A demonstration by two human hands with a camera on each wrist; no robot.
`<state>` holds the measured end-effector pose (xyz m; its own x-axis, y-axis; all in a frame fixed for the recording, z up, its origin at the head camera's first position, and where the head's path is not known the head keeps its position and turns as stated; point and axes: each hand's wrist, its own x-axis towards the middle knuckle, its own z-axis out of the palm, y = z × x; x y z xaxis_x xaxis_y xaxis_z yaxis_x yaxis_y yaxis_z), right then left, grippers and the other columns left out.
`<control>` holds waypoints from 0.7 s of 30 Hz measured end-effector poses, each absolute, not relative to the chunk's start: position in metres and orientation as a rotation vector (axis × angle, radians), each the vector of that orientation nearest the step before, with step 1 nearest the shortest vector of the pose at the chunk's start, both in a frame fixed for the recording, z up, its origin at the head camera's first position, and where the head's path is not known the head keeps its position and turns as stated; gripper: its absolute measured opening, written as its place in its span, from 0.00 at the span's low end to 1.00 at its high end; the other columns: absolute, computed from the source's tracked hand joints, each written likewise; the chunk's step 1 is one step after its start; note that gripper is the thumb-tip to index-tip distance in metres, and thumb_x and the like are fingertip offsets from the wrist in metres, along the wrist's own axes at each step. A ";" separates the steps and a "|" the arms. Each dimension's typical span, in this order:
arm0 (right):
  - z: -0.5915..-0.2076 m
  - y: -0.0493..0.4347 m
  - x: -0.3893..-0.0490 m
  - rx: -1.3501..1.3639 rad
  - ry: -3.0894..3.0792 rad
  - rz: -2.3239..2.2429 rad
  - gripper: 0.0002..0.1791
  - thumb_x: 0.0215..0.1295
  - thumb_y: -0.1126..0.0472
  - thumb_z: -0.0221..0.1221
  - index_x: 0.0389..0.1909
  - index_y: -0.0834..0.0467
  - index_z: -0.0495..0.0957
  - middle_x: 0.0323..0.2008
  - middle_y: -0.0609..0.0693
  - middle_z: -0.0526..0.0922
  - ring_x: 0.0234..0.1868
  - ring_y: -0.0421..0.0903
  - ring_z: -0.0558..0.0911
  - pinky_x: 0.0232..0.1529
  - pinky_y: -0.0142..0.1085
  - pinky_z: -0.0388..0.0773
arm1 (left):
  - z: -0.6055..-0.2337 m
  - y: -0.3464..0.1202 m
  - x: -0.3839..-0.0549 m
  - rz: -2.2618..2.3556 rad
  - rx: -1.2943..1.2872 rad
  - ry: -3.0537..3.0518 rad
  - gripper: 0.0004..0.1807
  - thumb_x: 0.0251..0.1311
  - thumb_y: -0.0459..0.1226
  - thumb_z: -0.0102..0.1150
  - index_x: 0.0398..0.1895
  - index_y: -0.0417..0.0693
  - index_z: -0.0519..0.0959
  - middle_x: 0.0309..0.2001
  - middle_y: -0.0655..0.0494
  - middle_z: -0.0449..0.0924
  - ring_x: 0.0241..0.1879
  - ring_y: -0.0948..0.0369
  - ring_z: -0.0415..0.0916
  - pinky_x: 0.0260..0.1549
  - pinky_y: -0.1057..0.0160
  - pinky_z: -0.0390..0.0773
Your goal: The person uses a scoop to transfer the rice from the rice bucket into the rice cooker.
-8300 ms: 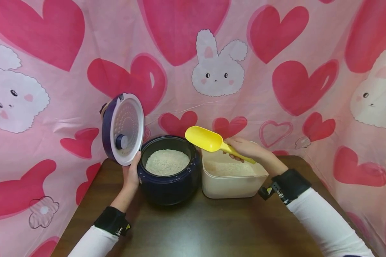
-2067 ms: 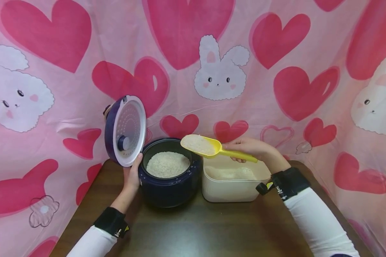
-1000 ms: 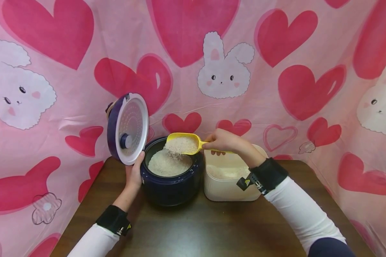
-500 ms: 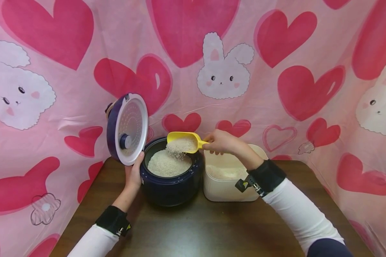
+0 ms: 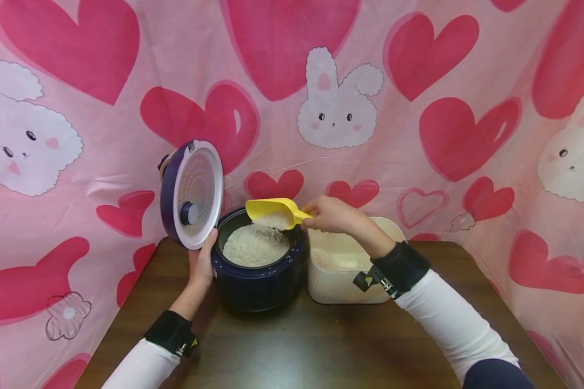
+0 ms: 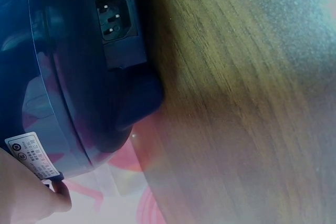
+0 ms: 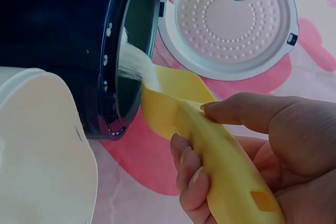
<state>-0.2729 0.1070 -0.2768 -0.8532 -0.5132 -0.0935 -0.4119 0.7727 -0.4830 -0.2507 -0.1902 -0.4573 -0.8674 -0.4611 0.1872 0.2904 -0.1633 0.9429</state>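
In the head view my right hand (image 5: 333, 213) grips the handle of a yellow scoop (image 5: 267, 209), tilted over the right rim of a dark blue rice cooker (image 5: 258, 294). White rice (image 7: 137, 60) streams off the scoop into the cooker, onto a heap of rice (image 5: 253, 248). My left hand (image 5: 201, 265) holds the lower edge of the raised lid (image 5: 199, 183), its thumb in front of the rim; its other fingers are mostly hidden. The left wrist view shows part of that hand (image 6: 26, 192) beside the cooker's label.
A cream bin (image 5: 347, 286) with rice inside stands right of the cooker, under my right forearm. The cooker's power socket (image 6: 113, 17) faces out low on its side. A pink patterned cloth (image 5: 336, 173) hangs behind the brown wooden table (image 5: 292, 346).
Empty at first, the scoop was later full of rice; my right hand has brought it left over the cooker and tipped it, and its load has shrunk. My left hand stays at the lid.
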 end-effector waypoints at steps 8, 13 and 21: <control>-0.279 0.103 -0.271 -0.777 2.761 -0.656 0.19 0.67 0.61 0.65 0.58 0.63 0.84 0.38 0.53 0.84 0.34 0.48 0.76 0.35 0.33 0.77 | -0.459 -0.192 -0.254 -2.067 0.213 -1.633 0.31 0.70 0.40 0.58 0.74 0.45 0.65 0.65 0.58 0.71 0.61 0.66 0.67 0.69 0.69 0.60; -0.279 0.101 -0.269 -0.809 2.776 -0.639 0.20 0.67 0.62 0.65 0.59 0.62 0.84 0.43 0.54 0.86 0.39 0.49 0.78 0.41 0.36 0.80 | -0.459 -0.192 -0.254 -2.070 0.221 -1.643 0.31 0.71 0.40 0.58 0.75 0.44 0.64 0.66 0.57 0.70 0.62 0.65 0.67 0.70 0.66 0.60; -0.284 0.102 -0.266 -0.828 2.786 -0.609 0.20 0.67 0.62 0.66 0.59 0.62 0.84 0.41 0.53 0.86 0.40 0.49 0.79 0.44 0.38 0.82 | -0.458 -0.192 -0.252 -2.084 0.236 -1.671 0.31 0.72 0.42 0.57 0.75 0.46 0.64 0.67 0.56 0.68 0.64 0.63 0.66 0.73 0.61 0.58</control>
